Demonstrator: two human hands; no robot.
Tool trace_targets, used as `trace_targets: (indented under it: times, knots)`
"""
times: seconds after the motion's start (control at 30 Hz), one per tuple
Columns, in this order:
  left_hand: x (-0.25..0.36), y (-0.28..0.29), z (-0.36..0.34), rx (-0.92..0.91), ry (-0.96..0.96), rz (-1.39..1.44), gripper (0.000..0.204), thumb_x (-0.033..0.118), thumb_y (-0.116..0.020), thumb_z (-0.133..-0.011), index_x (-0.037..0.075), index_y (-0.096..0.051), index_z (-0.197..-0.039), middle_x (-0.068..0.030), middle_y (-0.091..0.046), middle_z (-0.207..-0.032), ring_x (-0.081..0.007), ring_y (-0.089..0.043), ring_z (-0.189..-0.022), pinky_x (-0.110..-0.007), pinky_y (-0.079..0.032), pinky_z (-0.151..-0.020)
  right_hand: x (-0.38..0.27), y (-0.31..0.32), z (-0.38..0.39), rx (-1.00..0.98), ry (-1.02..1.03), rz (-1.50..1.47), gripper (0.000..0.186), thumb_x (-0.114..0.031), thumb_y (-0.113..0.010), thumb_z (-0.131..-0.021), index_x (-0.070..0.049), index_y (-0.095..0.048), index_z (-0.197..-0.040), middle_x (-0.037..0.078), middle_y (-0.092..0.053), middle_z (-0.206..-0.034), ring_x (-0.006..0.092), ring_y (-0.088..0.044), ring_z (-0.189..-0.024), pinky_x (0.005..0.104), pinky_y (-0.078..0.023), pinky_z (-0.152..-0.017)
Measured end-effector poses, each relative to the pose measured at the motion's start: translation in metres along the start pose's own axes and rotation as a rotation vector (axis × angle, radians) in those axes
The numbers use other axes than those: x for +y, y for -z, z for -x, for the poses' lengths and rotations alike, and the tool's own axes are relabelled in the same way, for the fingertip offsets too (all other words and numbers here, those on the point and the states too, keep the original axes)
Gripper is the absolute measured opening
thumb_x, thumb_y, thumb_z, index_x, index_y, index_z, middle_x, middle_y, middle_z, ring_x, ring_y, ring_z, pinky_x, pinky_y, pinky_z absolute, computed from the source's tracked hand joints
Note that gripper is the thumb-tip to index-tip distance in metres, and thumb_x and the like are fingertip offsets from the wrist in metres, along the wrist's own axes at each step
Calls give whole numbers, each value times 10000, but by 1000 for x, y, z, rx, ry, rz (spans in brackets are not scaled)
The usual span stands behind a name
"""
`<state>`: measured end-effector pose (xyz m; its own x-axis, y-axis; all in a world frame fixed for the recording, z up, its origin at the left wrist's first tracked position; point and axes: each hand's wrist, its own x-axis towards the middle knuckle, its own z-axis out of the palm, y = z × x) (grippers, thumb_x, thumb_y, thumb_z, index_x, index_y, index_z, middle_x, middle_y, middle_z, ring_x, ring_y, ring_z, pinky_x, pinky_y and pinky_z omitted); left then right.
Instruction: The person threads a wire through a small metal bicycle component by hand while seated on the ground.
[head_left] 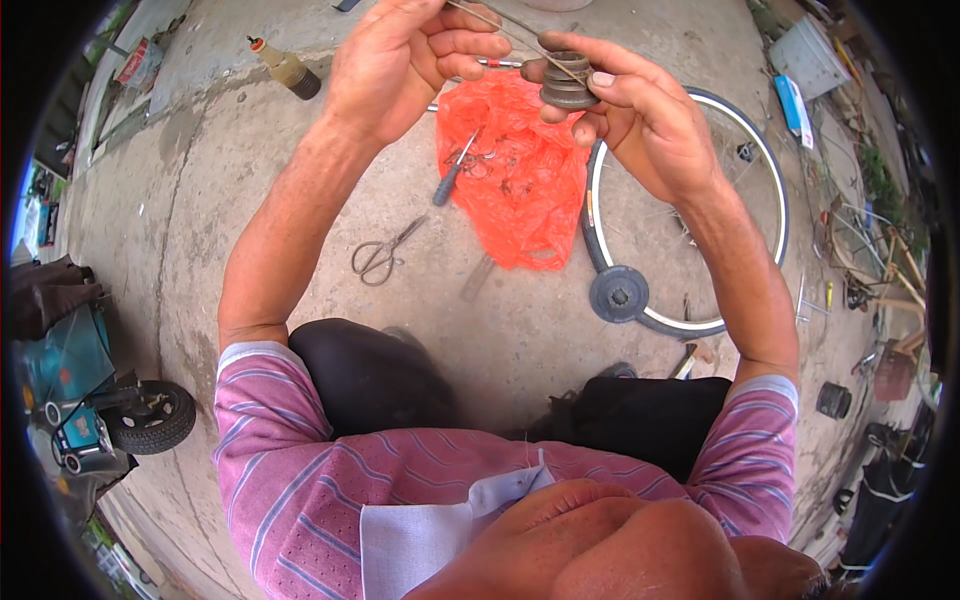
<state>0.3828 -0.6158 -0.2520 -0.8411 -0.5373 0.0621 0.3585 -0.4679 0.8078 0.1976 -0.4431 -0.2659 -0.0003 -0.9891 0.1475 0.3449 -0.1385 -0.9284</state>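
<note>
one ribbed metal part (pixel 568 88) sits far middle, pinched in the right hand (pixel 650 110); left hand (pixel 395 75) seems to grasp a thin rod (pixel 512 37). i'd brace the part firmly and guide the rod lightly so it doesn't slip.

Stained grey concrete floor (pixel 520 350) (long crack (pixel 163 262) down left side), diffuse daylight.

A wide head-worn fisheye view looks down at the ground (pixel 400 185), shirt (pixel 430 450) close at lower centre, left hand (pixel 400 65) and right hand (pixel 655 115) at top centre.
</note>
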Motion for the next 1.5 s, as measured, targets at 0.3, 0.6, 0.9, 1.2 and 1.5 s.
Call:
trace_targets:
  times: [0.3,0.6,0.9,1.2,1.5]
  knots:
    - [3,8,-2,-37,-122,-116,139,208,-458,-1040,75,-496,-1055,-220,-675,-966,-398,-714,-834,-442,-606,-618,-6,5,-4,46,-67,-141,437,-94,-448,-977,114,-462,-1361,222,-607,-1275,326,-667,-1074,329,-574,-859]
    - [8,4,1,-186,-289,-231,107,161,-484,-1030,67,-462,-1077,-260,-661,-997,-368,-712,-832,-409,-607,-640,-8,3,-3,104,-81,-72,401,-17,-482,-937,144,-505,-1303,232,-610,-1253,339,-666,-1079,329,-575,-888]
    - [13,-3,4,-298,-368,-366,139,165,-493,-1030,51,-451,-1098,-258,-659,-1018,-352,-712,-849,-397,-612,-678,-7,1,-1,88,-88,7,508,-28,-441,-912,111,-426,-1401,248,-560,-1343,289,-639,-1143,304,-551,-944]
    - [19,-5,5,-276,-392,-406,146,166,-515,-1019,36,-477,-1075,-257,-664,-983,-344,-714,-838,-396,-612,-665,0,3,-5,69,-45,-45,445,-23,-499,-934,132,-459,-1349,211,-584,-1303,310,-647,-1133,295,-573,-900]
    - [20,-7,7,-293,-414,-441,131,132,-513,-1014,18,-469,-1059,-258,-653,-987,-341,-712,-824,-394,-614,-673,2,3,-4,91,-26,-14,451,1,-500,-918,120,-464,-1351,200,-585,-1306,313,-645,-1139,303,-572,-901]
